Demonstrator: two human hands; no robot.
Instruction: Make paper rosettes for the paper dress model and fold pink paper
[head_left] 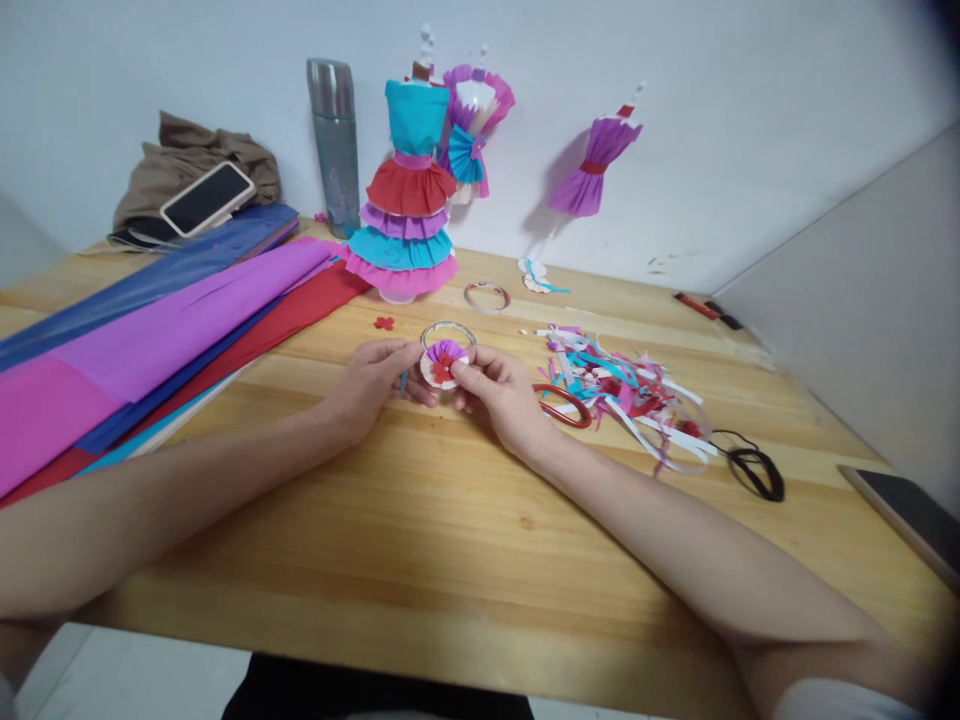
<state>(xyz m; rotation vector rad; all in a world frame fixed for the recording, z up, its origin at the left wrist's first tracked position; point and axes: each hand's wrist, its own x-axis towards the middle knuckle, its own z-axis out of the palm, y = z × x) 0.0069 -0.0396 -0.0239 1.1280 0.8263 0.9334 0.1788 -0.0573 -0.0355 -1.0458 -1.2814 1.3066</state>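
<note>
Between my two hands is a small round pleated paper rosette [439, 353], purple and white with a red paper flower on its front. My left hand [371, 385] pinches its left side, and a bit of blue strip [403, 381] shows by those fingers. On the right, the thumb of my right hand [504, 392] presses near the red flower, its fingers behind the rosette. Just beyond stands a clear tape roll [430, 329], partly hidden by the rosette. A loose red paper flower [384, 323] lies past my left hand.
Paper dresses on stands, one tiered [411, 190] and one purple [596, 165], line the wall beside a bottle [335, 150]. Folded crepe paper [150, 350] covers the left. Paper scraps [615, 375], a red loop handle [571, 421], a black cord [772, 480] and a tablet-like device [907, 515] lie right.
</note>
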